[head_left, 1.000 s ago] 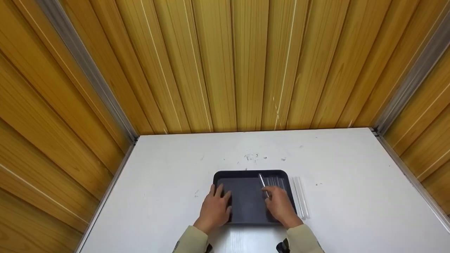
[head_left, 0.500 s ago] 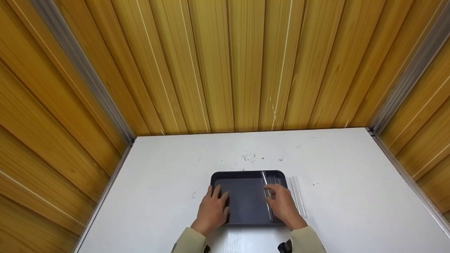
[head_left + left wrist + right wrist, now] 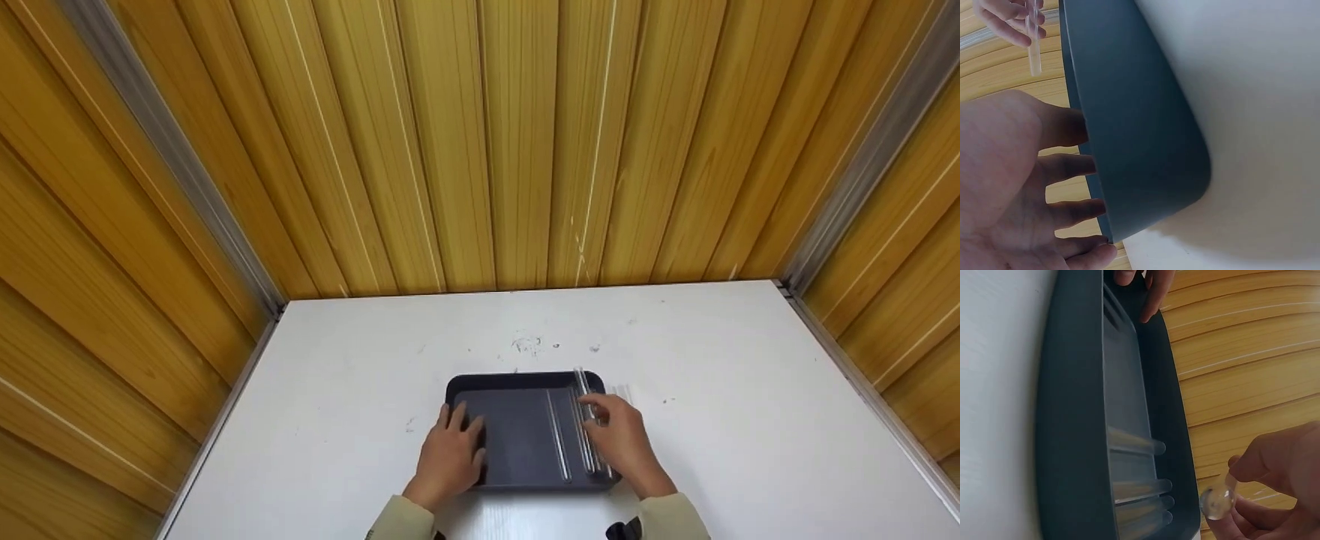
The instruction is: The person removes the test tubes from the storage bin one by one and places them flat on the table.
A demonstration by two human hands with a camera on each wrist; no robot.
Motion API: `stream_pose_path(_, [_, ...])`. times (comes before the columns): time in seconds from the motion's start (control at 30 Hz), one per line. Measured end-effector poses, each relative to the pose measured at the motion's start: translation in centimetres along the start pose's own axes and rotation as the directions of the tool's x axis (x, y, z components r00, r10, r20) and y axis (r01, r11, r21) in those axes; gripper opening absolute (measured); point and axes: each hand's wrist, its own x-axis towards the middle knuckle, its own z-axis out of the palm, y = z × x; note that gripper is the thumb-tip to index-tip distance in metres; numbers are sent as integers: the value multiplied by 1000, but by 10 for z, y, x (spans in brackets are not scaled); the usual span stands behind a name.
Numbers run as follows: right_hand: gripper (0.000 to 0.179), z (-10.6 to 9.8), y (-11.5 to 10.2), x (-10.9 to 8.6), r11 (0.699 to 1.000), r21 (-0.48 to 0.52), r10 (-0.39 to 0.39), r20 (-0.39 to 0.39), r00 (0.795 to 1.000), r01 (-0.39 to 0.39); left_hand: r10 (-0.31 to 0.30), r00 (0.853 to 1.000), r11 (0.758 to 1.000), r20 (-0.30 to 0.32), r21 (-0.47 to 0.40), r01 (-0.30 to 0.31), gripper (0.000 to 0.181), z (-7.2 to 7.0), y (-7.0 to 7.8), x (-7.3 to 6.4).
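Observation:
My left hand rests over the left rim of a dark tray, its fingers spread inside; in the left wrist view these fingers reach behind the tray wall. Above the tray's right side my right hand pinches a clear test tube between thumb and fingers. Its rounded end faces the right wrist camera. One clear tube lies apart on the tray floor, right of the middle. Several more tubes lie near the right wall, partly hidden by my right hand.
Just outside the tray's right wall lie more clear tubes, mostly hidden behind my right hand. A white table with dark scuffs bears everything. Wood-patterned panels stand behind and at both sides.
My right hand has let go of one tube, which lies on the tray floor, and has moved right to hold another tube. The left hand keeps its place on the tray.

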Motion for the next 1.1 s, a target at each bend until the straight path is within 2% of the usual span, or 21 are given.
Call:
stream_pose_path(0.23, [35, -9, 6, 0, 999, 4, 43, -22, 999, -43, -4, 1000, 1000, -10, 9, 4, 47, -2, -1, 1])
stream_pose_path(0.53, [36, -9, 14, -1, 997, 28, 71, -35, 997, -71, -10, 1000, 1000, -29, -20, 10, 46, -1, -4, -1])
stream_pose_path(0.83, [37, -19, 23, -3, 995, -23, 101, -29, 994, -102, 17, 999, 1000, -43, -17, -18, 46, 4, -3, -1])
stream_pose_path(1.1, [36, -25, 36, -1, 995, -32, 92, -59, 994, -94, 9, 999, 1000, -37, -28, -10, 46, 4, -1, 0])
